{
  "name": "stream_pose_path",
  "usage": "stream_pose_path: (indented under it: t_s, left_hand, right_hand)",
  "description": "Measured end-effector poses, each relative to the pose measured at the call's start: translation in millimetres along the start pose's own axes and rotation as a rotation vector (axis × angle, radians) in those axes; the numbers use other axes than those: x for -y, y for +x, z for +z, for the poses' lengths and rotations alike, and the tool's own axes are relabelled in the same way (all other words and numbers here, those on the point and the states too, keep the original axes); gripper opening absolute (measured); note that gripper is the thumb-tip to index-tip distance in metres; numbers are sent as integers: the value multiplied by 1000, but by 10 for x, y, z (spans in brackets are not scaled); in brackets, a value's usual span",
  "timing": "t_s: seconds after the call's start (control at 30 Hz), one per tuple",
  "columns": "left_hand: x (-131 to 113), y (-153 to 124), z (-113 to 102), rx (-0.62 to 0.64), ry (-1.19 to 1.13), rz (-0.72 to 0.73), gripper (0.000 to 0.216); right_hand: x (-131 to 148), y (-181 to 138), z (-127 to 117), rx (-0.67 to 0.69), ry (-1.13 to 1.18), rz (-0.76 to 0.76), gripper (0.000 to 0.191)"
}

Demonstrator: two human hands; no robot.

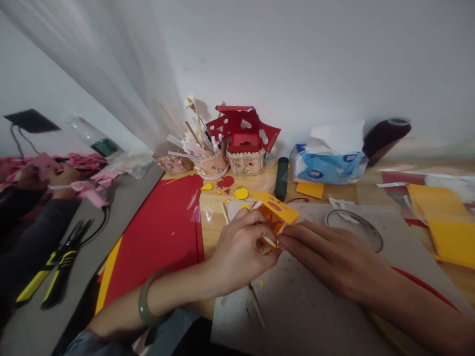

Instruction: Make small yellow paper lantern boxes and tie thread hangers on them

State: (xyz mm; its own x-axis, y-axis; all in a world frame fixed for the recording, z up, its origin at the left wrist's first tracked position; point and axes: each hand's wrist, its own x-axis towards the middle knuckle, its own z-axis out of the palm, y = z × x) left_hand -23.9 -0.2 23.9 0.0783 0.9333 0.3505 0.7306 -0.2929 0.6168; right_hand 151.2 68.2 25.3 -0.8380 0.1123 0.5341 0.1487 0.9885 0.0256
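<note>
Between my hands is a small yellow paper box [286, 209] with cut-out pieces on its face, tilted above a grey work board [308, 306]. My left hand [245, 244] curls its fingers around the box's left side and lower edge, some fingertips inside or behind it. Flat fingers of my right hand [326, 252] press together along the box's lower right edge, the thumb hidden. Below my left hand a thin wooden stick [257, 307] lies on the board. Yellow and red paper cut-outs [241, 193] are scattered just beyond the box.
Red paper sheets [163, 222] lie at left, yellow sheets [451, 237] at right. Decorated baskets [247, 163], a dark green tube [282, 178] and a tissue pack [330, 167] stand behind. A co-worker's hands [61, 178] hold pink material at far left, near yellow-black pliers [61, 267].
</note>
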Motion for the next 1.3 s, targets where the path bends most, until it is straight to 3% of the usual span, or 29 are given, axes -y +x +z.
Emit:
stream_pose_path:
  t_s: [0.17, 0.4, 0.67, 0.87, 1.03, 1.3]
  left_hand:
    - [-10, -9, 13, 5, 19, -21, 7]
    - [-18, -2, 3, 19, 6, -13, 7]
    - [-53, 18, -1, 33, 36, -52, 8]
    - [-54, 18, 15, 32, 39, -49, 9]
    - [-54, 9, 13, 29, 51, -26, 8]
    - [-61, 17, 15, 45, 100, -56, 7]
  right_hand:
    - [1, 2, 7, 71, 19, 28, 41]
    - [-22, -87, 43, 70, 98, 72, 41]
    - [-2, -38, 21, 52, 25, 25, 44]
    - [3, -46, 24, 129, 0, 56, 41]
    - [-43, -86, 49, 65, 51, 14, 36]
    - [-16, -84, 45, 95, 12, 26, 40]
